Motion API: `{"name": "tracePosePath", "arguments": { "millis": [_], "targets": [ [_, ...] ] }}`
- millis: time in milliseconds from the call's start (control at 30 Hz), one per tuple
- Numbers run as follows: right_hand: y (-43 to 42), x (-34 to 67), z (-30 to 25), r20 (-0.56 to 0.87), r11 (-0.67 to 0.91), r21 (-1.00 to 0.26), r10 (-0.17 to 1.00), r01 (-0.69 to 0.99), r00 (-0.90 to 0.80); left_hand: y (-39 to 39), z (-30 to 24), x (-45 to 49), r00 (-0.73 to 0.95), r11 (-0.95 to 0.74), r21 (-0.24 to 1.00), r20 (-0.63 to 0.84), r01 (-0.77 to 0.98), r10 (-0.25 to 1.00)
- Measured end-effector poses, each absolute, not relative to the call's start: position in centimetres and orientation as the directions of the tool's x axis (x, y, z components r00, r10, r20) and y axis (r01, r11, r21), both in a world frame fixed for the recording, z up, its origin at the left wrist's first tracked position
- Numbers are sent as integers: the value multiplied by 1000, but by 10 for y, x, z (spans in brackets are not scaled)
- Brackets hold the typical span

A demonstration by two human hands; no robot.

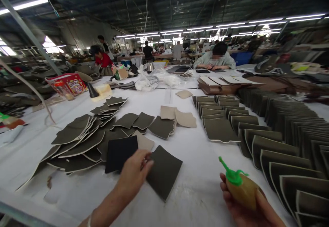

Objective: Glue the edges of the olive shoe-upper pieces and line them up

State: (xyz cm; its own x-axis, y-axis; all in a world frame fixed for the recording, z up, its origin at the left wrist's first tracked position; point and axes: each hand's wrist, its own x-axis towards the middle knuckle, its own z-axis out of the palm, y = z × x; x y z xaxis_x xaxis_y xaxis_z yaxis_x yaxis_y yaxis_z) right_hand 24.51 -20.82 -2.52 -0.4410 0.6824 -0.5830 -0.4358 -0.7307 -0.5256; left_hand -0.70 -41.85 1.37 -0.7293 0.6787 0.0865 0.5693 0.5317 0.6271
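My left hand (134,175) pinches the edge of a dark grey-green fabric piece (164,172) that lies flat on the white table (195,144). A black piece (120,154) lies just left of that hand. My right hand (244,206) is wrapped round a tan glue bottle (243,189) with a green pointed nozzle (227,169), held above the table's near right edge. A loose heap of dark cut pieces (84,134) spreads to the left.
Overlapping rows of dark pieces (282,134) fill the right side. Beige pieces (180,115) lie mid-table. A red box (67,84), plastic bags (154,79) and flat stacks (218,83) stand at the back. A seated person (215,59) works at the far end; others stand beyond.
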Motion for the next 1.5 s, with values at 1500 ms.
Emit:
{"name": "tracePosePath", "arguments": {
  "millis": [1500],
  "targets": [
    [-226,210,2,355,647,-720,652,249,-670,-348,15,21,-336,409,394,-242,823,910]
  ]
}}
